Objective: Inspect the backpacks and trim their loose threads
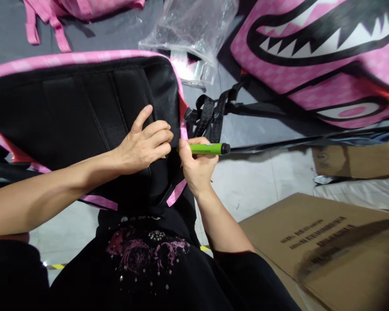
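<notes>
A black backpack panel (81, 108) with pink checkered edging lies in front of me, its near side against my body. My left hand (145, 140) rests on the black panel near its right end, thumb spread away and fingers bent; whether it pinches any fabric is hidden. In my right hand (197, 166) is a green marker pen (207, 149), its black end pointing right. The pen's other end is toward the panel's right edge, its tip hidden by the fingers. Black straps (210, 114) come off the red corner piece (183, 108).
Another pink backpack (311, 56) with a shark-mouth print lies at upper right. A clear plastic bag (188, 30) sits on the grey table cover (123, 32). Pink straps (48, 26) hang at upper left. Cardboard boxes (311, 233) stand on the floor to my right.
</notes>
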Tool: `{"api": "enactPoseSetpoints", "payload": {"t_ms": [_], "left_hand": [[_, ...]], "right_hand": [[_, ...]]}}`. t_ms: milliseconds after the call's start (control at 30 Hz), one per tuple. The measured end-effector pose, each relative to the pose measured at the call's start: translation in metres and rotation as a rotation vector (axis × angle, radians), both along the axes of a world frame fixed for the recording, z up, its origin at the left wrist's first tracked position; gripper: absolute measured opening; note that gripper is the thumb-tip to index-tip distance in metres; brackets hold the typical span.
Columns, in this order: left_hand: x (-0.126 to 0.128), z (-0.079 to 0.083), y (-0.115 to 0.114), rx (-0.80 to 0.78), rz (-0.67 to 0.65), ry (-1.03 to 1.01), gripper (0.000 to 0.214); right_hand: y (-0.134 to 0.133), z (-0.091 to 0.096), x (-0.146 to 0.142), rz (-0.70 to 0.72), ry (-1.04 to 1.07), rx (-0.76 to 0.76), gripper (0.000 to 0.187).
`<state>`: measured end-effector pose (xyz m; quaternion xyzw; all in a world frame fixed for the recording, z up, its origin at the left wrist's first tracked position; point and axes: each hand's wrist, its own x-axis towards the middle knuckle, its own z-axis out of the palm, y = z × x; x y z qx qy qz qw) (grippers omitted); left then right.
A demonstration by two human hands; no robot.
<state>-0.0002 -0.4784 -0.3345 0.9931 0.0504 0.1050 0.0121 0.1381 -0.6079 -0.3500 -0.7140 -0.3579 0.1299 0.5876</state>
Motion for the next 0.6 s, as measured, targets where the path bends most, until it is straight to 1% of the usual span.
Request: {"api": "enactPoseSetpoints", "payload": {"t_ms": [200,433,533,600], "left_hand": [[0.0001,-0.0016,0.0,0.001,0.003,-0.002,0.026],[-0.0011,-0.0008,0.001,0.012,-0.008,-0.04,0.02],[-0.0028,-0.001,0.0013,0.045,-0.022,-0.059,0.021],[-0.0036,-0.0007,0.0012,0.077,-0.032,-0.081,0.023]], "right_hand": [[0.002,0.0012,0.0014,-0.013,0.059,-0.019,0.024],[0.0007,0.0008,0.0018,-0.015,0.121,-0.074,0.026],[-0.0005,-0.0018,0.0018,-0.05,0.124,-0.087,0.026],[-0.0012,-0.0034,0.0018,-0.036,0.158,-0.096,0.028]]}}
